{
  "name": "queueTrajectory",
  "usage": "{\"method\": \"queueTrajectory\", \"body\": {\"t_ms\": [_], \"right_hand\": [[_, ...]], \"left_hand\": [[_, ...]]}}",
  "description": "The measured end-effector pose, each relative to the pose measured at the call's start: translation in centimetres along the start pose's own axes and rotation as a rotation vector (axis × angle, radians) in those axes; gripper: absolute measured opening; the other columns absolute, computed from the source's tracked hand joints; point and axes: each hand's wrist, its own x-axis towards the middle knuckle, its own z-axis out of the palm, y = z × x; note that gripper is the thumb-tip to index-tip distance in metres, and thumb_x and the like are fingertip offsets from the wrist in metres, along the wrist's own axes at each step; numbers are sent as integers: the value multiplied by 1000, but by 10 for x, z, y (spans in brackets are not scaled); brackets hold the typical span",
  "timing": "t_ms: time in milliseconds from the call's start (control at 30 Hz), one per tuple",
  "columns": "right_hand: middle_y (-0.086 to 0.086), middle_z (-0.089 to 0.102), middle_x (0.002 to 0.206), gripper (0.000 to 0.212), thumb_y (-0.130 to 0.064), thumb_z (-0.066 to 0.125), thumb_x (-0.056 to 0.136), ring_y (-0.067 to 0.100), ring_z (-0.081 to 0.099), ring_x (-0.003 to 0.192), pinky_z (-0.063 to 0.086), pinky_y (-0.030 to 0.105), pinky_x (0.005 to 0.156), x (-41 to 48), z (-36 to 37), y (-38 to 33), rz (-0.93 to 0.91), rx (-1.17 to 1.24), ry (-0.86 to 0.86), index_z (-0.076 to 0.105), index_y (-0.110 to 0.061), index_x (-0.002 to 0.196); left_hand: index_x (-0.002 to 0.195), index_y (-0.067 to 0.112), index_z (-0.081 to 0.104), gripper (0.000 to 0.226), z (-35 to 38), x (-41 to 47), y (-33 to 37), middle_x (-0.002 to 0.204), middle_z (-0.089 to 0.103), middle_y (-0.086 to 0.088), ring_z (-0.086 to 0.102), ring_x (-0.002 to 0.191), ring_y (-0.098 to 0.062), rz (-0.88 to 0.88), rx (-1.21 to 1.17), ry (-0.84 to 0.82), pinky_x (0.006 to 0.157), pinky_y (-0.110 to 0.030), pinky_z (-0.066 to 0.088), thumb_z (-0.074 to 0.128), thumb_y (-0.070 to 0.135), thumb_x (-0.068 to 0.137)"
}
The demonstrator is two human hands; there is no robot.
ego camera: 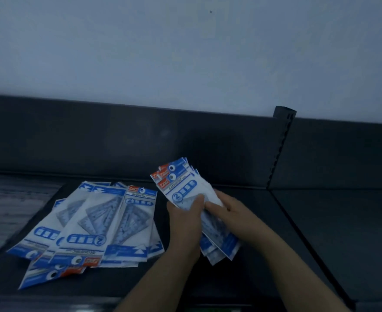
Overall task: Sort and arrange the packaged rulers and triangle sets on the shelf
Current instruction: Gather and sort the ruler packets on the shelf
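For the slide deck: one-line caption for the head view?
Sorting: left hand and right hand hold a fanned stack of triangle-set packs over a shelf; loose packs lie scattered beside.

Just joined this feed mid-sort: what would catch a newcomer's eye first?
The left hand and right hand grip a fanned stack of blue-and-white triangle-set packs, centre right above the dark shelf. To their left a loose pile of the same packs lies overlapping on the shelf, some turned the opposite way.
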Motion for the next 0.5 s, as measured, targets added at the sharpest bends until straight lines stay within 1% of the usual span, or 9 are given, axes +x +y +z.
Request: {"method": "queueTrajectory", "body": {"t_ms": [67, 133, 167, 233, 267, 333, 400, 467, 500], "right_hand": [[-8, 71, 110, 37, -20, 65, 89, 9, 69, 97, 55, 23, 79, -2, -16, -3, 13, 57, -92, 58, -31, 123], [-5, 72, 108, 44, -14, 73, 80, 14, 70, 96, 57, 33, 81, -2, -36, -6, 4, 98, -44, 59, -26, 120], [-5, 72, 107, 47, -14, 77, 77, 15, 70, 95, 58, 35, 82, -2, -48, -10, -9, 63, -18, 60, -26, 119], [-9, 70, 105, 50, -19, 80, 74, 7, 68, 93, 57, 30, 81, -3, -72, -18, -66, -168, 0, 60, -32, 117], [-14, 69, 104, 49, -21, 80, 74, 2, 66, 92, 56, 25, 80, -3, -80, -20, -95, -330, -8, 59, -36, 115], [-20, 65, 102, 47, -26, 77, 73, -2, 62, 89, 54, 25, 77, -2, -85, -16, -112, -650, -36, 58, -42, 112], [-19, 64, 104, 48, -34, 75, 71, 2, 60, 90, 55, 31, 77, 1, -77, -1, -94, -886, -74, 56, -44, 114], [-18, 64, 105, 51, -44, 74, 67, 6, 60, 92, 53, 31, 77, 1, -71, 14, -71, -1004, -45, 56, -43, 114], [-19, 63, 104, 52, -49, 75, 64, 6, 60, 91, 53, 30, 77, -1, -73, 18, -54, -1017, 14, 56, -42, 113]], "left_hand": [[122, 26, 39, 34, 10, -3, 2, 101, 63, 6, 65, 85, -9, 13, 47, -29, 59, -21, 51, 58, 20, 95], [123, 29, 38, 33, 15, -3, 6, 105, 63, 7, 65, 86, -7, -3, 61, -139, 62, -21, 52, 57, 23, 96], [125, 27, 38, 41, 15, -2, 10, 110, 63, 4, 66, 90, -7, 7, 54, -178, 67, -22, 54, 62, 24, 92], [135, 23, 32, 77, 6, 7, 20, 127, 58, -1, 63, 105, -11, 124, 100, -141, 85, -30, 54, 80, 27, 74], [142, 22, 26, 96, -1, 15, 25, 134, 51, -1, 58, 113, -13, 207, 176, -94, 94, -33, 51, 85, 25, 67], [150, 25, 12, 119, -12, 30, 33, 140, 39, 2, 45, 125, -11, 349, 514, -78, 104, -31, 42, 89, 24, 59], [151, 31, 8, 129, -18, 35, 31, 140, 40, 3, 47, 122, -9, 338, 866, -246, 97, -23, 42, 93, 28, 54], [149, 35, 14, 123, -19, 35, 23, 129, 51, 7, 57, 100, -1, 208, 1064, -434, 75, -6, 45, 92, 28, 55], [147, 34, 22, 114, -19, 36, 20, 123, 54, 9, 57, 91, 4, 195, 1113, -470, 65, -2, 43, 91, 26, 57]]}}
